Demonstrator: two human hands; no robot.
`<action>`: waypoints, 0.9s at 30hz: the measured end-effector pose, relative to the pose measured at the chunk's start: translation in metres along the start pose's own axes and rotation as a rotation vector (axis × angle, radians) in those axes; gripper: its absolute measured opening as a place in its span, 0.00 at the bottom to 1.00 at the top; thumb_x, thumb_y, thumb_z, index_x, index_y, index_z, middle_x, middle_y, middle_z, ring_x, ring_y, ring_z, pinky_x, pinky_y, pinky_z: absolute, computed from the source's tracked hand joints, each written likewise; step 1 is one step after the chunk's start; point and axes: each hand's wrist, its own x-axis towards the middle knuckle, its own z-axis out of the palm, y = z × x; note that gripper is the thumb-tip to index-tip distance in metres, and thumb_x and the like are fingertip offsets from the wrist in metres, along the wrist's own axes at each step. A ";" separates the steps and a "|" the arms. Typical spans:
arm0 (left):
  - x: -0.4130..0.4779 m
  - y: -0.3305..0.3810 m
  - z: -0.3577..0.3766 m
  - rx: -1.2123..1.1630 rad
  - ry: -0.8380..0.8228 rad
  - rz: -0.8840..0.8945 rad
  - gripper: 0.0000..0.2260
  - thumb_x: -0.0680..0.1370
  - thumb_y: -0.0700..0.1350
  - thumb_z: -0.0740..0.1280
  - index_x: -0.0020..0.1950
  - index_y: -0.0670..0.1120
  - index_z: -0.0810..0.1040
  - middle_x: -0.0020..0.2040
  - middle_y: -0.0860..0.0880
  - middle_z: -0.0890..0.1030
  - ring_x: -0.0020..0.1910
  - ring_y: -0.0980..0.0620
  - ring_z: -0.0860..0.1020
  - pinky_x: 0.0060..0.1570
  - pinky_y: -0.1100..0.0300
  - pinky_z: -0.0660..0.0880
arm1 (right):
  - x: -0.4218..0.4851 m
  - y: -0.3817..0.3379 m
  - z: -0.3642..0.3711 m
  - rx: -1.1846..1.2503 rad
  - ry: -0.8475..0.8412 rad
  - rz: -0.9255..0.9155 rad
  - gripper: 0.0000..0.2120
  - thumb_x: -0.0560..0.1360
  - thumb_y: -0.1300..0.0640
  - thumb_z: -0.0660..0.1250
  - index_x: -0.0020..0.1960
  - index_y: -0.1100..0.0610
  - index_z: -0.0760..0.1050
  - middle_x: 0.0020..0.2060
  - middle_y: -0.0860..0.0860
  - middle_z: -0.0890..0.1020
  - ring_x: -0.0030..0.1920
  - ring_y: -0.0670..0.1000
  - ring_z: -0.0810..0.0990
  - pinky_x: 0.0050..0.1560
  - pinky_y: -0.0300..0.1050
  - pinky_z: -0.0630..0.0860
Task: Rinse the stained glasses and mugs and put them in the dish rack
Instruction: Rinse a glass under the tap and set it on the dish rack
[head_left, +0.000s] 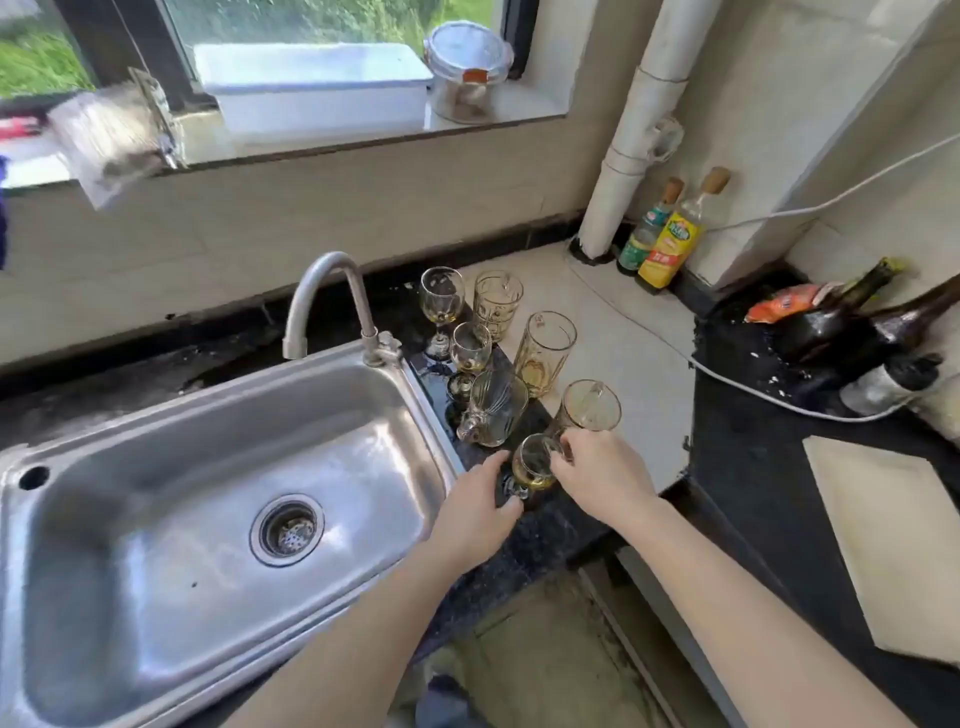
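To your left the steel sink (62, 452) lies dry, with the faucet (332, 270) curving over its back rim. Your left hand (478, 504) reaches across the sink's right edge, thumb and fingers curved toward the foot of a small stemmed glass (532, 465); you cannot tell whether they grip it or only touch it. That glass stands on the dark counter just right of the sink, with yellow liquid in its bowl. Your right hand (602, 475) holds its bowl, fingers curled around the rim. Behind it wait a tipped glass (493, 408) lying on its side, two more stemmed glasses (441, 296) and three amber-stained mugs (545, 353). Farther right, oil bottles (670, 244) stand in the corner.
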 end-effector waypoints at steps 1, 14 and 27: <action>0.004 0.000 0.004 -0.038 0.009 -0.004 0.28 0.78 0.47 0.63 0.77 0.51 0.58 0.72 0.51 0.70 0.69 0.53 0.69 0.64 0.62 0.65 | 0.003 0.003 0.004 0.039 -0.012 0.021 0.12 0.78 0.48 0.59 0.47 0.55 0.77 0.42 0.53 0.82 0.42 0.55 0.80 0.42 0.50 0.79; -0.008 -0.011 -0.017 -0.369 0.137 -0.071 0.20 0.75 0.49 0.70 0.62 0.65 0.69 0.56 0.69 0.75 0.57 0.71 0.72 0.54 0.74 0.68 | 0.030 -0.027 -0.022 0.327 -0.179 -0.057 0.11 0.76 0.54 0.63 0.40 0.58 0.81 0.31 0.52 0.81 0.32 0.51 0.80 0.35 0.47 0.80; 0.001 -0.123 -0.127 -0.491 0.356 -0.211 0.20 0.68 0.42 0.77 0.55 0.55 0.76 0.49 0.57 0.83 0.50 0.60 0.79 0.53 0.62 0.73 | 0.109 -0.174 0.013 0.579 -0.267 -0.134 0.16 0.77 0.48 0.63 0.46 0.61 0.80 0.34 0.55 0.82 0.34 0.52 0.81 0.41 0.53 0.81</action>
